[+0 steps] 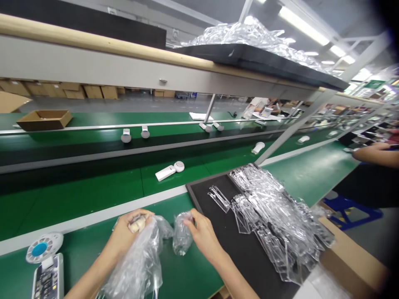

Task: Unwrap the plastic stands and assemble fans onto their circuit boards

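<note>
My left hand [127, 233] grips a crumpled transparent plastic bag [135, 265], and a cream-coloured item [137, 224] shows through it at my fingers. My right hand [201, 234] pinches the top of a small transparent plastic bag [181, 234] on the green belt. I cannot tell whether the two bags are joined. Beside my right wrist lies a black tray [249, 249] heaped with transparent moulded plastic pieces [274, 211]. Near my left forearm rests a white device [46, 259] with a blue disc.
Other white devices [166, 171] lie on the green belts beyond. A cardboard tray [44, 119] sits on the far belt. A co-worker's forearm [378, 153] enters at right. Overhead, a black shelf [249, 62] holds more transparent plastic. A cardboard box [352, 265] stands at lower right.
</note>
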A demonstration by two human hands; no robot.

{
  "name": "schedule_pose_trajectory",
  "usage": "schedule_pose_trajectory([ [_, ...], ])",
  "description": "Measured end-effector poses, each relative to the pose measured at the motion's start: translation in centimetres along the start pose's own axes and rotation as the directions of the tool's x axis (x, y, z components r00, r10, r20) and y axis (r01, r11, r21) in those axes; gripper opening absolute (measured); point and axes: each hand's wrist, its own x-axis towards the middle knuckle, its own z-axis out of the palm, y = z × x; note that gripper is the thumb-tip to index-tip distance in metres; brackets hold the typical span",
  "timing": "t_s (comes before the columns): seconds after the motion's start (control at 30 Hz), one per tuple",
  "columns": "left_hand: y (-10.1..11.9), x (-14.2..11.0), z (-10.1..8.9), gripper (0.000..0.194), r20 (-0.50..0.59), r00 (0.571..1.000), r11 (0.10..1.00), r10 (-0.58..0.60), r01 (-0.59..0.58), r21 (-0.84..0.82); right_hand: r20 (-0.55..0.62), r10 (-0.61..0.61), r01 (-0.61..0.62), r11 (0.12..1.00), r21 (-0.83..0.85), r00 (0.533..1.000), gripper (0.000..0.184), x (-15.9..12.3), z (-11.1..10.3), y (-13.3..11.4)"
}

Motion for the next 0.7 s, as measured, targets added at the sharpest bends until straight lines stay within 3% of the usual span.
schedule_pose_trajectory([
  [0.23, 1.6, -1.1, -1.2, 0.037, -0.02, 1.0, 1.0, -0.023, 0.023, -0.007, -0.027, -0.069, 0.072, 0.988, 0.136, 0.997, 0.032, -0.6, -1.6, 0.5],
  [0.43, 3.8, -2.2, -1.9, 0.04, 0.057, 0.997, 0.998, -0.05, 0.048, 0.04, -0.035, -0.057, 0.06, 0.993, 0.106, 0.998, 0.026, -1.1, -3.0, 0.0],
  [0.53, 4.0, -2.5, -2.2, 0.035, 0.044, 0.999, 0.997, -0.025, 0.022, 0.07, -0.066, -0.011, 0.023, 0.985, 0.17, 0.998, 0.023, -1.2, -4.3, -0.7],
  [0.7, 5.0, -3.2, -3.6, 0.024, 0.007, 1.0, 0.995, 0.008, -0.009, 0.1, 0.02, -0.031, 0.024, 0.959, 0.281, 0.999, 0.026, -1.9, -6.9, -2.6],
])
